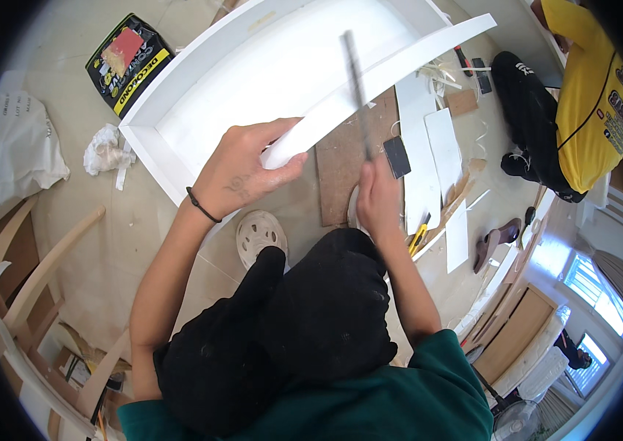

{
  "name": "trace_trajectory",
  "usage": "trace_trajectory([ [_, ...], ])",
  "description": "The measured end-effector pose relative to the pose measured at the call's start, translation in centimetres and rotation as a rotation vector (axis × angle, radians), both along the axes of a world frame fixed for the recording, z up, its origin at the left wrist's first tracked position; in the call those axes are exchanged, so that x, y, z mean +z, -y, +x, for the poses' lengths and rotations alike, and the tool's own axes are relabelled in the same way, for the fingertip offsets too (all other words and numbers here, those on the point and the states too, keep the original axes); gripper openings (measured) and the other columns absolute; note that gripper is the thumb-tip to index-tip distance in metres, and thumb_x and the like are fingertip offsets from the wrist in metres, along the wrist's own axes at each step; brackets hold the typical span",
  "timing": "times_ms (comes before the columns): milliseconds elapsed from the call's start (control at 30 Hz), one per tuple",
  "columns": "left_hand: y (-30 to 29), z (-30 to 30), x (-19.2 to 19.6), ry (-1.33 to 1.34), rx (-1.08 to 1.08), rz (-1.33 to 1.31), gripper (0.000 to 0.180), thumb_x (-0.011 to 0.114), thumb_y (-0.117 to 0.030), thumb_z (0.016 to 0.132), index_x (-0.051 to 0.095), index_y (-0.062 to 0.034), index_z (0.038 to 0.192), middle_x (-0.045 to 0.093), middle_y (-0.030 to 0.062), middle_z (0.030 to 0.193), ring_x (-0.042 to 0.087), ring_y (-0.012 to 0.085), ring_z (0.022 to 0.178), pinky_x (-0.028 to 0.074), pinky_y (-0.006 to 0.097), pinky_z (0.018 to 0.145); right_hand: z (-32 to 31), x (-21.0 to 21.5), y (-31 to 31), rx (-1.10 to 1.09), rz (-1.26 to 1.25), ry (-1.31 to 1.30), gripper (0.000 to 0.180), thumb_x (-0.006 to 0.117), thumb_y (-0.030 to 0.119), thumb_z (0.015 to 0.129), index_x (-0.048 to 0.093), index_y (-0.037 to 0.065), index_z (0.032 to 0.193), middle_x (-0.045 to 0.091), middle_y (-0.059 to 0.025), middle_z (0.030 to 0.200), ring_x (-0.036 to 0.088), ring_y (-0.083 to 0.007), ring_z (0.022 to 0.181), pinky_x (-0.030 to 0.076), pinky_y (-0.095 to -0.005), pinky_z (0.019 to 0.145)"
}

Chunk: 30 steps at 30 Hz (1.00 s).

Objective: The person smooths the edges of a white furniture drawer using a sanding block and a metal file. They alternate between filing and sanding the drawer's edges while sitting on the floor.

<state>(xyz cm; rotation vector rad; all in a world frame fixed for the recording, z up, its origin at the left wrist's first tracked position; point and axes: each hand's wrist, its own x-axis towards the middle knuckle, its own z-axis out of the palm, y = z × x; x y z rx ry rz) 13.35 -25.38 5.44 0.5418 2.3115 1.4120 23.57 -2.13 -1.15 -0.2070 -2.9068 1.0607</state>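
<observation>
My left hand point(252, 162) grips the near end of a long white board strip point(399, 70), thumb on one side and fingers on the other. The strip slants up to the right, over a white box-like frame point(158, 103). In my closed right hand point(380, 202) is a long, thin, dark file point(356, 81), blurred by motion. Its blade points away from me and crosses the strip's edge; whether they touch, I cannot tell. Just beside my right hand is a small dark rectangular block point(396, 156).
A brown board point(337, 180), white offcuts point(457, 239) and a yellow utility knife point(419, 234) lie to the right. A black tin point(116, 92) stands far left, near crumpled tissue point(105, 151) and a white sack point(21, 147). Another person in a yellow shirt point(594, 110) is at the right.
</observation>
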Motion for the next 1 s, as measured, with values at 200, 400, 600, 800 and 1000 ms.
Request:
trace_trajectory([
  [200, -0.3, 0.2, -0.1, -0.155, 0.009, -0.01, 0.041, 0.074, -0.025, 0.086, 0.067, 0.0053, 0.113, 0.069, 0.024, 0.085, 0.068, 0.0299, 0.07, 0.053, 0.032, 0.07, 0.2, 1.2, -0.7, -0.115, -0.031, 0.018, 0.021, 0.048, 0.023, 0.104, 0.055, 0.003, 0.103, 0.057, -0.0232, 0.062, 0.062, -0.0447, 0.06, 0.044, -0.0502, 0.052],
  [400, -1.8, -1.1, 0.0, -0.339, -0.048, -0.224, 0.04, 0.069, -0.039, 0.09, 0.065, 0.0012, 0.086, 0.062, 0.0225, 0.066, 0.064, 0.0387, 0.06, 0.053, 0.042, 0.06, -3.5, 10.7, -2.2, -0.186, -0.08, -0.105, 0.023, 0.046, 0.023, 0.107, 0.054, 0.001, 0.112, 0.053, -0.0084, 0.055, 0.054, -0.0185, 0.048, 0.039, -0.034, 0.048],
  [600, -4.0, -3.3, 1.1, -0.319, -0.107, -0.391, 0.045, 0.069, -0.041, 0.092, 0.068, 0.0029, 0.104, 0.067, 0.0212, 0.077, 0.068, 0.0322, 0.068, 0.053, 0.035, 0.064, 0.1, 4.9, -2.7, -0.09, -0.131, -0.012, 0.021, 0.05, 0.023, 0.106, 0.054, 0.003, 0.103, 0.056, -0.0217, 0.065, 0.058, -0.0439, 0.059, 0.043, -0.0451, 0.053],
  [800, 1.7, 1.0, 0.6, -0.035, -0.056, -0.154, 0.041, 0.073, -0.025, 0.091, 0.065, 0.001, 0.121, 0.073, 0.0136, 0.1, 0.071, 0.0204, 0.093, 0.057, 0.034, 0.082, 4.0, 0.5, -0.2, -0.285, -0.186, -0.009, 0.029, 0.043, 0.023, 0.107, 0.053, -0.001, 0.118, 0.064, -0.0287, 0.083, 0.064, -0.0485, 0.079, 0.048, -0.0523, 0.069],
  [1000, 1.5, 0.9, 0.8, -0.025, 0.056, -0.16, 0.045, 0.079, -0.031, 0.084, 0.069, 0.001, 0.114, 0.072, 0.0159, 0.098, 0.07, 0.0226, 0.081, 0.057, 0.032, 0.075, 9.8, -10.1, -8.8, -0.789, 0.008, 0.03, 0.036, 0.041, 0.02, 0.106, 0.045, -0.008, 0.128, 0.064, -0.0315, 0.111, 0.062, -0.047, 0.103, 0.046, -0.0525, 0.087],
])
